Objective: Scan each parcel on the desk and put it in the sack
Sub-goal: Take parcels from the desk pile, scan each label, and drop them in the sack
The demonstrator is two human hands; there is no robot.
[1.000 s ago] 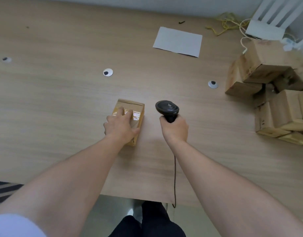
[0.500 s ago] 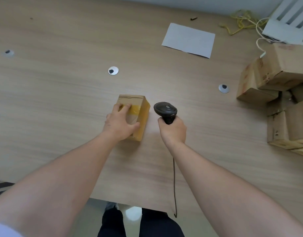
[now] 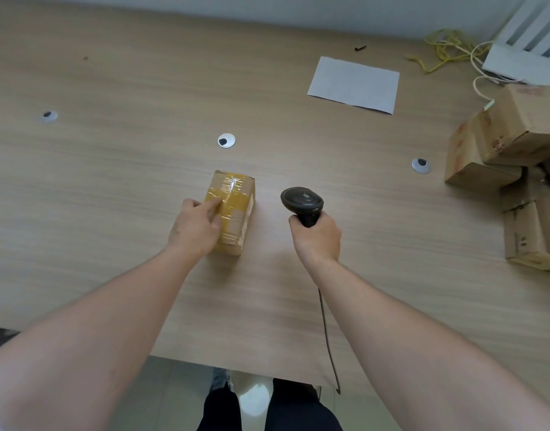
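Note:
A small cardboard parcel (image 3: 236, 209) wrapped in yellow and clear tape lies on the wooden desk (image 3: 112, 197) in front of me. My left hand (image 3: 196, 227) grips its near left side, thumb and fingers curled over the top. Just right of the parcel, my right hand (image 3: 317, 237) holds a black handheld scanner (image 3: 302, 203) upright by its handle, head above the desk; its cable (image 3: 326, 331) trails back over the front edge. A label shows on the parcel's right side face. No sack is in view.
Several more cardboard parcels (image 3: 513, 157) are piled at the right edge. A white sheet of paper (image 3: 354, 84) lies at the back. Yellow and white cables (image 3: 444, 48) and a white slatted object (image 3: 528, 45) sit at the back right. Round grommets (image 3: 226, 140) dot the desk.
The parcel has been turned on the desk under my left hand, so a different, taped face is up. The scanner hand has stayed beside it.

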